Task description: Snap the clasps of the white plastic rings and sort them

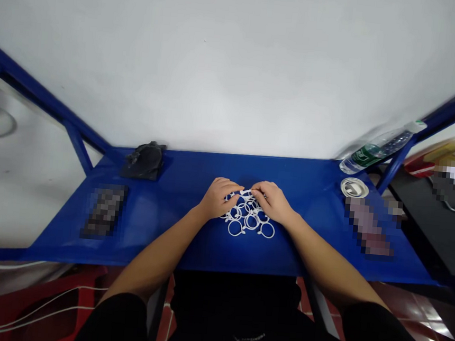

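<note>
Left hand: the left hand [220, 198] sits on the left edge of the pile, palm down, fingers curved in toward the middle; thumb and index point at the other hand, and honestly I can't tell if they're gripping a ring or just touching one
Right hand: pretty much a mirror of that; the right hand [273, 200] comes in from the other side, thumb and index pinched on a small white plastic piece [246, 192] at the far edge of the pile
Gap between hands: tiny, fingertips near each other, not overlapping
Arms: both bare forearms angle inward from the black short sleeves, wrists low over the table, kind of a V shape
Ring pile: thin white plastic rings with little tabs [251, 222], a loose overlapping heap between and just below the hands, a couple lying toward the near edge
Table: shiny blue flat top [211, 169] pushed up to a white wall [236, 75]
Right side stuff: clear plastic bottle with a green label [366, 155], tilted, with a coiled white cable [354, 188] just beside it
Left side stuff: crumpled black plastic bag [145, 160] near the wall
</note>
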The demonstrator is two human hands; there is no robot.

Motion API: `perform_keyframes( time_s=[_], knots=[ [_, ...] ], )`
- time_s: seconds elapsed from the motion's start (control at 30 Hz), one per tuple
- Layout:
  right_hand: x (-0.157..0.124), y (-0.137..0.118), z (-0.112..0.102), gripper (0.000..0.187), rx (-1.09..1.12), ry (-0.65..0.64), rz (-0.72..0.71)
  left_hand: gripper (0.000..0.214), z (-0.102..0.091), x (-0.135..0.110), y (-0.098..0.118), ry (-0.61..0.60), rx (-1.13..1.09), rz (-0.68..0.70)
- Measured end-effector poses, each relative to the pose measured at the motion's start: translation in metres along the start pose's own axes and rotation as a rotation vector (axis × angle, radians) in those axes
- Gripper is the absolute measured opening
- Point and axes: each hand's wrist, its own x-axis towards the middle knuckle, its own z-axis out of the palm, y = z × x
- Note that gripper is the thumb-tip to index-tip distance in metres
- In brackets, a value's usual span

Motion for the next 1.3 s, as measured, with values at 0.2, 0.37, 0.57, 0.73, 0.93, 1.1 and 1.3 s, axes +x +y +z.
perform_keyframes(
  time_s=[0.2, 0.37, 0.57, 0.73, 0.93, 1.1, 1.3],
  knots=[
    [-0.003, -0.003, 0.007, 0.027, 0.029, 0.046, -0.04, 0.015, 0.004, -0.001, 0.004, 0.112, -0.023, -0.007],
    [-0.003, -0.01, 0.015, 0.028, 0.054, 0.049, -0.114, 0.015, 0.001, 0.0, 0.009, 0.193, -0.089, -0.013],
    [-0.003, -0.014, 0.022, 0.029, 0.038, 0.015, -0.151, 0.023, 0.003, 0.004, 0.011, 0.223, -0.218, -0.007],
    [-0.002, -0.012, 0.024, 0.03, -0.009, 0.006, -0.171, 0.029, 0.009, 0.004, 0.012, 0.221, -0.228, 0.016],
    [-0.001, -0.014, 0.023, 0.031, 0.022, -0.014, -0.163, 0.027, 0.012, 0.001, 0.009, 0.228, -0.124, -0.125],
    [0.001, 0.003, 0.011, 0.03, -0.062, 0.093, -0.135, 0.044, 0.016, -0.002, 0.001, 0.184, -0.007, -0.13],
    [0.005, 0.056, -0.012, 0.024, -0.347, 0.147, 0.091, 0.026, 0.017, -0.005, -0.02, 0.062, 0.132, -0.249]
  ],
)
